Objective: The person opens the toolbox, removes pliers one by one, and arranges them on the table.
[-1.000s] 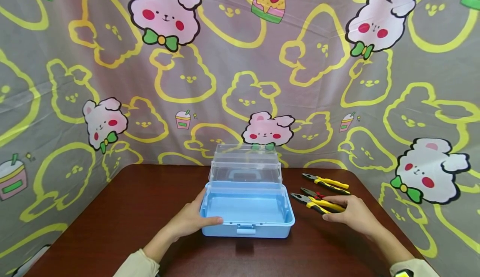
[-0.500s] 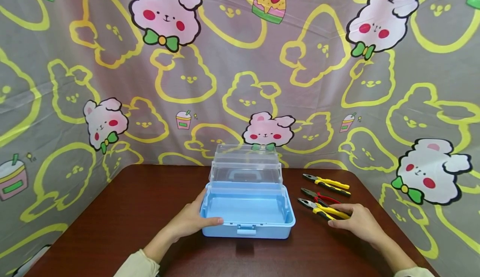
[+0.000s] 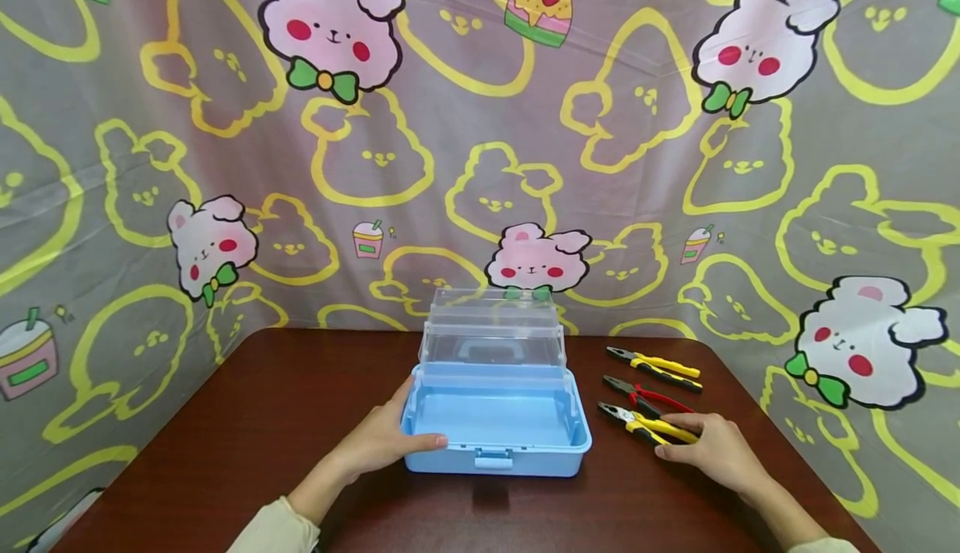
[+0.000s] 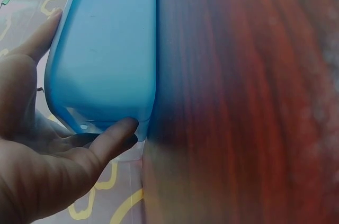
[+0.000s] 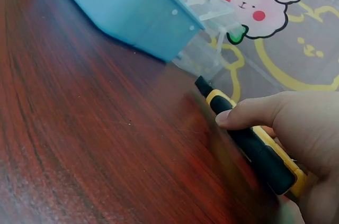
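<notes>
A light blue toolbox (image 3: 492, 463) stands on the table with its clear lid (image 3: 491, 332) raised at the back. My left hand (image 3: 384, 436) grips its front left corner, thumb over the rim and the other fingers along the side wall (image 4: 106, 49). To the right of the box, my right hand (image 3: 712, 449) holds yellow-and-black combination pliers (image 3: 641, 425) by the handles. Its thumb presses the black grip (image 5: 254, 152) in the right wrist view, while the other fingers are mostly hidden behind. The pliers' head points toward the box, low over the tabletop.
Just behind the held pliers lie red-handled pliers (image 3: 660, 401), partly covered by my right fingers. Farther back is another yellow-and-black pair of pliers (image 3: 660, 366). The dark wood table (image 3: 315, 395) is enclosed by a patterned curtain (image 3: 450, 120).
My right hand has shifted the pliers rightward and toward me, away from the box, exposing more of the red-handled pair. The left hand and toolbox have stayed put.
</notes>
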A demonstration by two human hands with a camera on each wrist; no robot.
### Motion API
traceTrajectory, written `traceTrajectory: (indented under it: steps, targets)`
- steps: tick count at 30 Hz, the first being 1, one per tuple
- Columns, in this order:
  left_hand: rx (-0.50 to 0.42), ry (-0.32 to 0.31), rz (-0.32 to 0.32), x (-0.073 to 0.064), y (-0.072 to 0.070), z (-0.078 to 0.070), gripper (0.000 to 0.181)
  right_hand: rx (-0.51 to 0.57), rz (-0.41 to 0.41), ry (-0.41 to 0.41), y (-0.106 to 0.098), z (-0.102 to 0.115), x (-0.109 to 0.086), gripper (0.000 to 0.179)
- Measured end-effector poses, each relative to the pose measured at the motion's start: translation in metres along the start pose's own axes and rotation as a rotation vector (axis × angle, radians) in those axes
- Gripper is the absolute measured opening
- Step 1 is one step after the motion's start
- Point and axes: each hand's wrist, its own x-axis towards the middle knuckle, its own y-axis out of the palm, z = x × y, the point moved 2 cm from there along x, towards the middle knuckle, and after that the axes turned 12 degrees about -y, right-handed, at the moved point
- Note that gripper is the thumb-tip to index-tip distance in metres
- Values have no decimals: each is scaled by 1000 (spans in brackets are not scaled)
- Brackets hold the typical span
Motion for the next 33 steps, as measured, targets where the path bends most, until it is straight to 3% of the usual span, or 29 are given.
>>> traceTrajectory:
  steps: [3, 10, 28, 33]
  targets:
    - [-5, 3, 4, 1, 0, 0, 121, -55, -1, -50, 1, 2, 0, 66]
    - [-17, 11, 5, 2, 2, -2, 121, -198, 31, -257, -3, 3, 1, 57]
    - [13, -3, -1, -3, 0, 1, 123, -212, 32, -243, 3, 8, -5, 56]
    - [87, 19, 20, -1, -4, -5, 121, -224, 3, -285, 3, 17, -2, 59]
